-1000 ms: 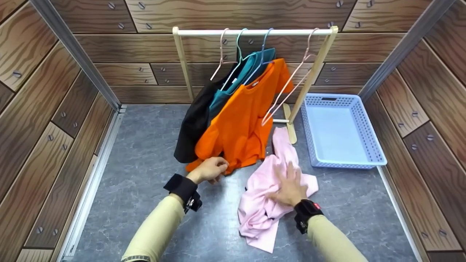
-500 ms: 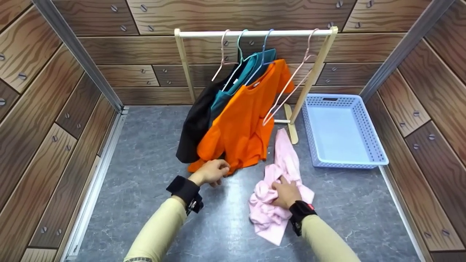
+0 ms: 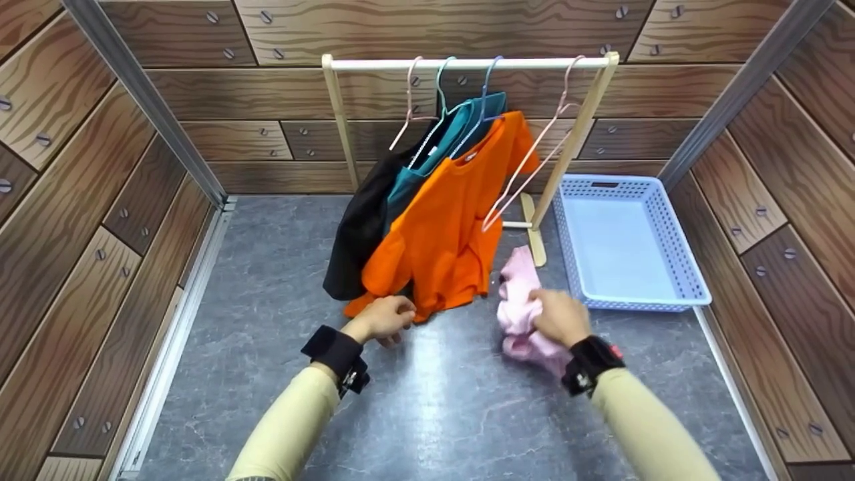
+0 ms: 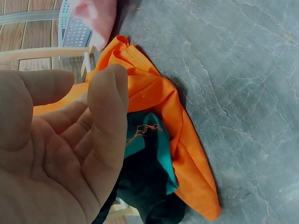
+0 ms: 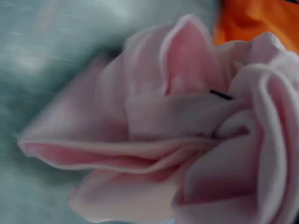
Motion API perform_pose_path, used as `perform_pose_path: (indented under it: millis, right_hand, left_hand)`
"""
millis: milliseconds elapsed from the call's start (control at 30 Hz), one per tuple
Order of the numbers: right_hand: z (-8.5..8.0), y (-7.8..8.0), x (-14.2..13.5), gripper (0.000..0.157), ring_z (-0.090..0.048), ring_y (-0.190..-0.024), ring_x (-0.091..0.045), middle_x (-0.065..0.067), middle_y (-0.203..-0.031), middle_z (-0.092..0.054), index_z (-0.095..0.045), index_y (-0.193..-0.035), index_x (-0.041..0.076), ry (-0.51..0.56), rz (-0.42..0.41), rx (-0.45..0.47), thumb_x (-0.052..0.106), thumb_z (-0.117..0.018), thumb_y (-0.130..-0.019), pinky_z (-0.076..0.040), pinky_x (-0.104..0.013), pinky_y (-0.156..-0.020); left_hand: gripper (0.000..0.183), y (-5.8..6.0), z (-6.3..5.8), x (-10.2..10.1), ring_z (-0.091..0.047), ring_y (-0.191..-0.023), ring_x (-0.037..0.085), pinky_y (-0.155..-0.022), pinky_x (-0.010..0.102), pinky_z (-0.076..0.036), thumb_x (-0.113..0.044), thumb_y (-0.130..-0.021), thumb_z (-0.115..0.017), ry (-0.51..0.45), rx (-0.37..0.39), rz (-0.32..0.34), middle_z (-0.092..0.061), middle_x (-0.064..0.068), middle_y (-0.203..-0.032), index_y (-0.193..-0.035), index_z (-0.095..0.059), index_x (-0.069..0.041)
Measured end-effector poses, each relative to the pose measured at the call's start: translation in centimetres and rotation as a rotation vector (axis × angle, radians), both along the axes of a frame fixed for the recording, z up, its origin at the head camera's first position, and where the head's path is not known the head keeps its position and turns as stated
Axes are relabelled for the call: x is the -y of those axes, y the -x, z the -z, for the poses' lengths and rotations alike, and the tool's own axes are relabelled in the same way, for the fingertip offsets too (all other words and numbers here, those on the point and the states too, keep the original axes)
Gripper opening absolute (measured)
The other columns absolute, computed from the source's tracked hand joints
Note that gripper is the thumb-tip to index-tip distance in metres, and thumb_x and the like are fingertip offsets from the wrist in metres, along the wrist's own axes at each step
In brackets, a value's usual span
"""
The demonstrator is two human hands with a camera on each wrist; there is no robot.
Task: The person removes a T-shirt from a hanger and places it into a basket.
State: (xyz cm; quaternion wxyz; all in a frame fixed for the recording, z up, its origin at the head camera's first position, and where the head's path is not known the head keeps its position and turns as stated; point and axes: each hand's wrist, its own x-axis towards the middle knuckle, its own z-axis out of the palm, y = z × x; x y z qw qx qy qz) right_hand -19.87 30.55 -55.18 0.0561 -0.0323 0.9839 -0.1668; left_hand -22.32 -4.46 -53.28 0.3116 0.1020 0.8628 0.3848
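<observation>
My right hand (image 3: 561, 316) grips a bunched pink garment (image 3: 518, 304) in front of the rack's right foot. Folds of the pink cloth (image 5: 187, 126) fill the right wrist view and hide the fingers there. My left hand (image 3: 384, 318) hovers by the lower hem of an orange shirt (image 3: 444, 227). In the left wrist view the left fingers (image 4: 107, 107) are loosely bent and hold nothing. Behind the orange shirt hang a teal garment (image 3: 401, 190) and a black garment (image 3: 357, 234).
A clothes rack with a white rail (image 3: 374, 65) stands at the back. A bare pink hanger (image 3: 528, 170) hangs at its right end. The blue plastic basket (image 3: 638, 304) sits on the floor right of the rack, near the wood-patterned wall (image 3: 768, 280).
My right hand has gone from lying spread on the pink garment to gripping it, gathering it up and moving it forward and right. The left hand has hardly moved.
</observation>
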Motion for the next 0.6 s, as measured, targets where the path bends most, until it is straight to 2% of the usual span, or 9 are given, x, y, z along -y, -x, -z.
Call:
perform_pose_path:
  millis: [133, 233, 367, 467, 533, 600]
  right_hand:
    - [-4.6, 2.1, -1.8, 0.039, -0.065, -0.09, -0.04, -0.021, -0.106, -0.07, -0.067, -0.111, 0.006, 0.075, 0.014, -0.056, 0.008, -0.06, -0.072, -0.05, -0.051, -0.069]
    - [-8.3, 3.6, -3.8, 0.04, -0.063, -0.09, -0.041, -0.024, -0.107, -0.069, -0.065, -0.114, 0.005, 0.109, 0.056, -0.101, 0.009, -0.06, -0.075, -0.049, -0.048, -0.069]
    - [-12.0, 5.4, -7.1, 0.036, -0.062, -0.088, -0.045, -0.026, -0.107, -0.068, -0.066, -0.112, 0.007, 0.081, 0.134, -0.188, 0.009, -0.059, -0.076, -0.046, -0.049, -0.065]
    - [-13.1, 6.5, -9.6, 0.033, -0.062, -0.091, -0.052, -0.028, -0.111, -0.066, -0.065, -0.112, 0.012, 0.045, 0.237, -0.232, 0.013, -0.058, -0.079, -0.046, -0.057, -0.063]
    - [-12.8, 7.1, -11.1, 0.034, -0.06, -0.095, -0.055, -0.029, -0.116, -0.064, -0.064, -0.114, 0.015, 0.036, 0.316, -0.235, 0.015, -0.057, -0.081, -0.045, -0.06, -0.065]
    - [-11.9, 7.5, -12.5, 0.037, -0.058, -0.098, -0.057, -0.031, -0.12, -0.061, -0.061, -0.118, 0.015, 0.031, 0.372, -0.224, 0.015, -0.057, -0.081, -0.044, -0.063, -0.067]
  left_hand:
    - [0.029, 0.1, -0.2, 0.2, -0.069, -0.068, 0.023, -0.055, 0.031, -0.057, -0.028, -0.101, -0.051, -0.012, 0.002, -0.015, -0.07, 0.016, -0.107, -0.122, -0.061, -0.011]
    - [0.029, 0.1, -0.1, 0.5, -0.07, -0.069, 0.026, -0.055, 0.032, -0.057, -0.028, -0.101, -0.051, -0.025, -0.002, -0.022, -0.07, 0.014, -0.104, -0.123, -0.06, -0.011]
    - [0.029, -0.1, 0.2, 0.8, -0.071, -0.073, 0.03, -0.054, 0.032, -0.057, -0.027, -0.102, -0.05, -0.04, 0.0, -0.027, -0.07, 0.011, -0.102, -0.123, -0.061, -0.011]
    - [0.028, -0.3, 0.4, 1.0, -0.07, -0.073, 0.03, -0.055, 0.033, -0.057, -0.027, -0.102, -0.049, -0.05, 0.005, -0.031, -0.07, 0.013, -0.105, -0.122, -0.061, -0.011]
    - [0.028, -0.5, 0.5, 1.2, -0.07, -0.072, 0.027, -0.055, 0.033, -0.057, -0.028, -0.102, -0.049, -0.055, 0.009, -0.034, -0.069, 0.015, -0.107, -0.122, -0.061, -0.011]
    - [0.028, -0.7, 0.6, 1.3, -0.069, -0.071, 0.024, -0.055, 0.034, -0.058, -0.028, -0.103, -0.049, -0.057, 0.016, -0.043, -0.069, 0.015, -0.107, -0.121, -0.062, -0.012]
